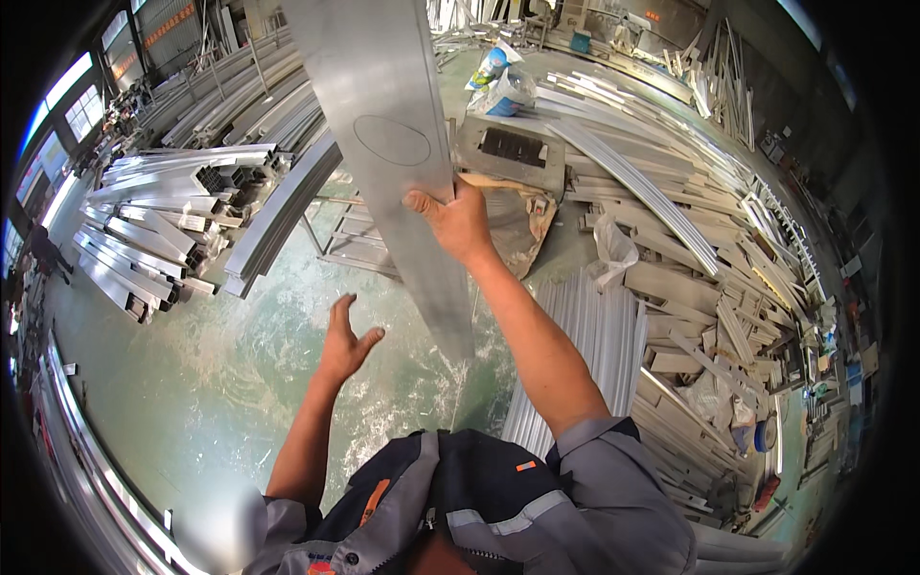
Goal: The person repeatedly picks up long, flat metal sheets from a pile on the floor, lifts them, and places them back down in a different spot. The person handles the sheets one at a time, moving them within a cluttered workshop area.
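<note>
One aluminium panel (398, 163) in right hand (458, 222) grip; left hand (345, 340) open, empty, fingers spread.

Bare green floor (220, 374) lies open around the left hand (345, 340). Stacked metal profiles (163, 225) crowd the left, ribbed sheets (594, 345) and scrap strips (709, 240) the right.
</note>
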Demonstrator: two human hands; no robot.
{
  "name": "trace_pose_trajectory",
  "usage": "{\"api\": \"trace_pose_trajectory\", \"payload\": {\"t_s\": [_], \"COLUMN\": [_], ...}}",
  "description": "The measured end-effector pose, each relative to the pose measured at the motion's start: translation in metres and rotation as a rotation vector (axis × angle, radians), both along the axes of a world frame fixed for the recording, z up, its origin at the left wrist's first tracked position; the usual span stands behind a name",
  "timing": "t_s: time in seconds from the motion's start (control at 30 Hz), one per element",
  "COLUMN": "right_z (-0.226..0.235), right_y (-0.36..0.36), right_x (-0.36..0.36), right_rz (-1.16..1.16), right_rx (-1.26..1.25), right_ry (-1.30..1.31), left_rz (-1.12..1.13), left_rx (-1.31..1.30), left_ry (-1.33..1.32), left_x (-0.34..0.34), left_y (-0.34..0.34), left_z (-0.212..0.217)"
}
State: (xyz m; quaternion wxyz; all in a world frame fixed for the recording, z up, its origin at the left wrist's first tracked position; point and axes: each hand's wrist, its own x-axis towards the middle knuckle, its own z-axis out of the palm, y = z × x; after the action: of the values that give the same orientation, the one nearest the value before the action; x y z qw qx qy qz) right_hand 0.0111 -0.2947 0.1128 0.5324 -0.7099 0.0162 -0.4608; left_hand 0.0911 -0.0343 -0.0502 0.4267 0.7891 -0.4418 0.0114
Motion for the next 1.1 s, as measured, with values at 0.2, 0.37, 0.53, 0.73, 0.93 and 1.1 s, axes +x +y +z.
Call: {"api": "trace_pose_trajectory", "payload": {"t_s": [0.2,0.37,0.53,0.73,0.93,1.1], "right_z": [-0.061,-0.137,-0.229,-0.343,-0.414,-0.404], "right_y": [0.003,-0.013,-0.042,-0.119,-0.274,-0.436], "right_x": [0.047,0.067,0.043,0.038,0.076,0.146], "right_rz": [-0.086,-0.162,-0.262,-0.36,-0.353,-0.474], "right_rx": [0.306,0.622,1.038,1.243,1.235,1.014], "right_ry": [-0.033,0.103,0.382,0.539,0.667,0.751], "left_rz": [0.071,0.136,0.165,0.069,0.076,0.033], "left_rx": [0.157,0.125,0.248,0.346,0.194,0.405], "left_ry": [0.135,0.445,0.78,1.04,0.983,0.951], "left_x": [0.005,0.011,-0.02,-0.051,-0.044,0.016], "left_y": [0.046,0.099,0.098,0.026,-0.125,-0.297], "left_z": [-0.14,-0.15,-0.131,-0.161,-0.191,-0.201]}}
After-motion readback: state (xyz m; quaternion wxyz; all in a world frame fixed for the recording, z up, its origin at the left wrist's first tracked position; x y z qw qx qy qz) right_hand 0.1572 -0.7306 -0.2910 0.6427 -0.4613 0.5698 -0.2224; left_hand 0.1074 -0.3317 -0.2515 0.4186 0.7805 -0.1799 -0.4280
